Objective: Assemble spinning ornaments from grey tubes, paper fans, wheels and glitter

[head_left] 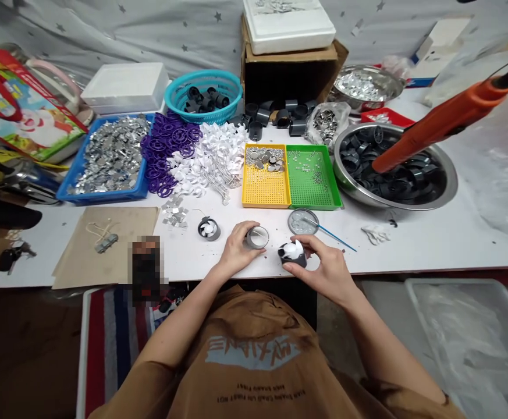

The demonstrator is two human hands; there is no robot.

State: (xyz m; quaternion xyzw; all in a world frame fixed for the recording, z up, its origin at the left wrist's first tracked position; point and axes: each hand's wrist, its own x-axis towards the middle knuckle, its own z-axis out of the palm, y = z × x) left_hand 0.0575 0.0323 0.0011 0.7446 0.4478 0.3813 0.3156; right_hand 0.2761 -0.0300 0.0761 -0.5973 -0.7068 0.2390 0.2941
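Observation:
My left hand [237, 249] is wrapped round a round grey cup-like piece [258, 237] whose open top faces up. In my right hand [323, 265], between thumb and fingers, is a dark ring [295, 260] with a white bladed wheel [293, 250] in its top. Left of my left hand, a similar dark ring with a white wheel [209, 228] stands on the table. Beyond my right hand lies a shallow round dish [302, 222] of clear material, with a blue stick [336, 237] leaning out over its rim.
Yellow [266, 195] and green trays [315, 198] of small metal parts stand ahead. White and purple parts [170, 139] are heaped beside a blue tray [135, 195]. On the right, an orange tool [446, 125] hangs over a steel bowl [367, 201].

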